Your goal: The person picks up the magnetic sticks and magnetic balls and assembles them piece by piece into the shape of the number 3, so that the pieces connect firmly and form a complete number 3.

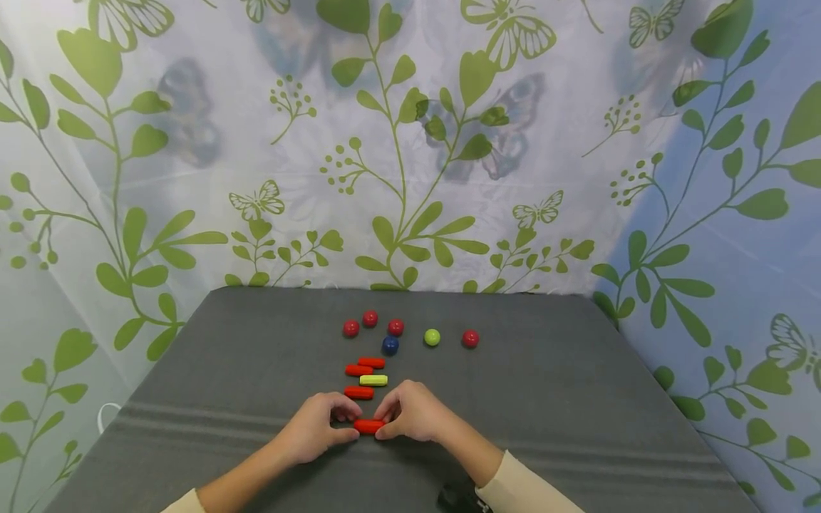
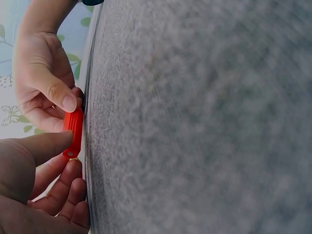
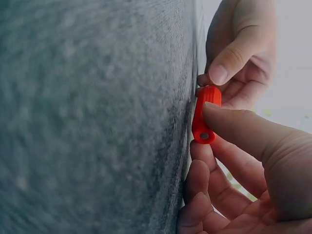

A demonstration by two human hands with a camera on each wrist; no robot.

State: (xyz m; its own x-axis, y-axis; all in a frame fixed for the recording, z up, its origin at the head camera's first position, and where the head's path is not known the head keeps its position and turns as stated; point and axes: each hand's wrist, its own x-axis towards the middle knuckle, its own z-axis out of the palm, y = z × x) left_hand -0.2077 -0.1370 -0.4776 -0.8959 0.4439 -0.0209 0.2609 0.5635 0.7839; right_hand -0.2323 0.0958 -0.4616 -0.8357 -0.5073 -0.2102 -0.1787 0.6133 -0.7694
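Observation:
A short red ridged plastic stick with a small hole in its end lies low over the grey cloth, between both hands. My left hand pinches its left end, the thumb against the near side. On the right end, my right hand pinches with its thumb and curled fingers. Just beyond the hands lie similar pieces: a red stick, a yellow stick, another red stick and a farther red one.
Farther back sit several red balls, a blue ball and a yellow-green ball. Grey cloth covers the table. A leaf-patterned curtain hangs behind it. A black object is by the right wrist.

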